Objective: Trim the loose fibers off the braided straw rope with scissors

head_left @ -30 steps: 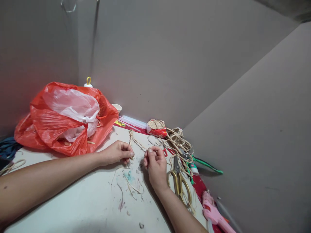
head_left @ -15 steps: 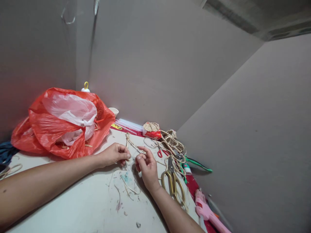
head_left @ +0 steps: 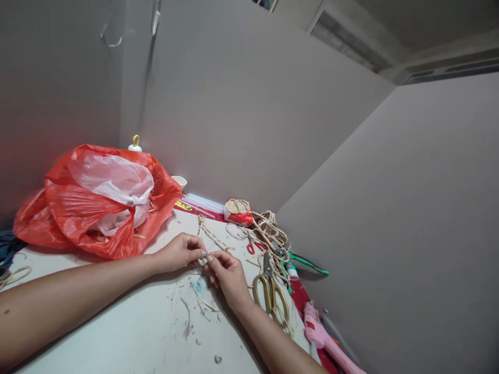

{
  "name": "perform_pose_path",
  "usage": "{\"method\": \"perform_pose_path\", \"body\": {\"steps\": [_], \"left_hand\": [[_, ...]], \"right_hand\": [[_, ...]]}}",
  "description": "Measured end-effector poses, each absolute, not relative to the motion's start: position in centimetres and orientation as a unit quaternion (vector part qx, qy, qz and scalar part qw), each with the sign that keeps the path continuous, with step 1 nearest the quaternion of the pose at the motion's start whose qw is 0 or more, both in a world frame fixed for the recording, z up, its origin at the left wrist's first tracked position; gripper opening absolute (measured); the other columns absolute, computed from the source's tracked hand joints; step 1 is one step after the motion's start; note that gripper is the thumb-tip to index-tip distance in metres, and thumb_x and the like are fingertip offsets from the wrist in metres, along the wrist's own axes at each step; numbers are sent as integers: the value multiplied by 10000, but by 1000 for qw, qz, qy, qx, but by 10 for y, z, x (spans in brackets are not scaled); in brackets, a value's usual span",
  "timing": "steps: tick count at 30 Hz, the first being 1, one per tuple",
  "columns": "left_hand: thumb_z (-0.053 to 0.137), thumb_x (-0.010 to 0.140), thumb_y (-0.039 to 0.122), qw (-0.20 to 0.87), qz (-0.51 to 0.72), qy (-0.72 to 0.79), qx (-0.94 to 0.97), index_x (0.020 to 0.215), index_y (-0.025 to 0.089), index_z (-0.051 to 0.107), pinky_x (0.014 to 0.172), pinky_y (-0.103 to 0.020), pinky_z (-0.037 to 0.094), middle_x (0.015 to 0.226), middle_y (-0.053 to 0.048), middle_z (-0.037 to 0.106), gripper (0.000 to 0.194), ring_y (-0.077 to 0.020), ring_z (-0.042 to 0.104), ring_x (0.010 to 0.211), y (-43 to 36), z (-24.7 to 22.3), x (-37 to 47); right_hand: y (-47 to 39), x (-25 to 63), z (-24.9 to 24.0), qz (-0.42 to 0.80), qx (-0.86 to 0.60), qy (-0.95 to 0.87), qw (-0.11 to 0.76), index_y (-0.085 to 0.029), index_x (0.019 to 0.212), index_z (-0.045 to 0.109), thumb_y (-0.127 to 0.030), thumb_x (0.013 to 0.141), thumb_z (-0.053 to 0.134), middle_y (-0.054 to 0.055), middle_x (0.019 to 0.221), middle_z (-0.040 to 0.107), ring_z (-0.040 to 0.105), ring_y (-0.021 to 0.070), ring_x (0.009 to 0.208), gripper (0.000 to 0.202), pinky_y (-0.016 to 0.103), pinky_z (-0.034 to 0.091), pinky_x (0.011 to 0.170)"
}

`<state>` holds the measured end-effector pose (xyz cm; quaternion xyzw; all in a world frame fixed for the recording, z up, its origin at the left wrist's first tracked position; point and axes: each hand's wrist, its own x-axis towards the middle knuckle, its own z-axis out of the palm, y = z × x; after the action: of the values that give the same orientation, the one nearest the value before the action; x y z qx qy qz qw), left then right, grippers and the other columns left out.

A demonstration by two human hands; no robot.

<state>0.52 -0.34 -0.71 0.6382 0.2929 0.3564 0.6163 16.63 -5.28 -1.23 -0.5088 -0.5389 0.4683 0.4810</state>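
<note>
At lower centre, the left hand (head_left: pixel 177 253) and right hand (head_left: pixel 231 279) met, fingertips pinching a straw cord (head_left: pixel 215 239), apparently working its strands, which called for steady tension.

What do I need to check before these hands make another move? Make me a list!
1. Left hand pinching, thumb against finger: ok.
2. Right hand fingertips close up to the left's: ok.
3. What's pinched between them: cannot tell, fingers cover it.
4. Braided cord lying just beyond the hands: ok.
5. Gold-handled scissors lying beside the right wrist: ok.
6. Table free of loose scraps: not ok, some lie on the near side of the hands.
</note>
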Motion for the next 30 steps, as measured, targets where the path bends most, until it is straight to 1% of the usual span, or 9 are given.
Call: {"method": "perform_pose_path", "body": {"steps": [7, 14, 17, 20, 22, 25, 27, 30], "left_hand": [[638, 735, 365, 628, 359, 293, 625, 706, 134, 571, 498, -205, 359, 529, 36, 541, 242, -76, 469, 474, -3, -8, 7], [658, 709, 426, 658, 377, 310, 573, 738, 152, 515, 465, -195, 384, 508, 38, 550, 311, -75, 495, 433, -9, 0, 10], [651, 724, 428, 658, 372, 313, 575, 758, 154, 505, 434, -180, 366, 498, 43, 552, 312, -68, 482, 408, -13, 4, 10], [649, 737, 408, 653, 367, 316, 582, 759, 158, 493, 399, -166, 331, 476, 54, 535, 295, -58, 451, 375, -15, 5, 10], [671, 727, 377, 657, 370, 308, 580, 779, 169, 477, 397, -163, 334, 480, 65, 527, 289, -59, 452, 378, -17, 6, 10], [704, 709, 327, 670, 379, 299, 564, 874, 191, 470, 407, -164, 355, 525, 77, 524, 317, -65, 469, 407, -20, 9, 10], [699, 721, 317, 673, 382, 299, 558, 909, 188, 487, 422, -167, 374, 556, 69, 522, 311, -65, 477, 432, -22, 12, 9], [679, 747, 309, 670, 385, 304, 558, 879, 161, 526, 429, -165, 377, 591, 47, 520, 250, -55, 460, 451, -24, 16, 7]], "right_hand": [[-60, 166, -13, 445, -509, -554, 487, -175, 724, 551, -461, 763, 608, -37, 561, 562, 380, 50, 389, 295, 188, 297, 379], [-66, 172, -14, 398, -506, -602, 473, -176, 702, 533, -397, 811, 558, -46, 554, 513, 390, 65, 449, 247, 199, 318, 439], [-64, 173, -16, 374, -505, -620, 470, -175, 704, 542, -367, 820, 542, -45, 565, 505, 400, 72, 477, 224, 202, 333, 467], [-62, 174, -17, 354, -506, -633, 466, -176, 711, 543, -348, 831, 515, -44, 571, 510, 409, 77, 483, 212, 205, 341, 479], [-61, 173, -18, 341, -506, -643, 463, -177, 712, 541, -335, 838, 496, -42, 572, 516, 418, 81, 489, 207, 208, 350, 491], [-59, 173, -18, 310, -504, -659, 464, -180, 695, 541, -309, 840, 486, -43, 560, 505, 431, 89, 506, 201, 211, 351, 508], [-59, 172, -18, 280, -500, -671, 470, -180, 693, 549, -285, 839, 484, -36, 571, 512, 445, 97, 530, 191, 216, 353, 528], [-59, 170, -16, 227, -486, -692, 483, -181, 718, 568, -238, 839, 477, -19, 626, 544, 478, 112, 593, 162, 229, 369, 588]]}}
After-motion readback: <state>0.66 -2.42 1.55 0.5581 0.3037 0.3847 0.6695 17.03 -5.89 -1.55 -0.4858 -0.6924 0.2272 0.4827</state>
